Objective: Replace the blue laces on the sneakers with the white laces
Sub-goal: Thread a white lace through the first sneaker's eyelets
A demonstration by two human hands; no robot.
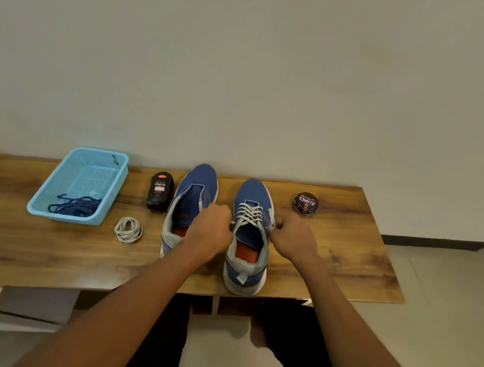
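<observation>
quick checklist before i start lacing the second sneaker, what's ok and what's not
1. White lace crossed through the eyelets of the right blue sneaker: ok.
2. Its ends tied off: cannot tell; the left hand and right hand grip at its top eyelets.
3. Left blue sneaker stripped of its lace: ok, no lace shows.
4. Spare coiled white lace ready on the wooden table: ok, left of the sneakers.
5. Dark blue laces put away in the light blue mesh basket: ok.
</observation>
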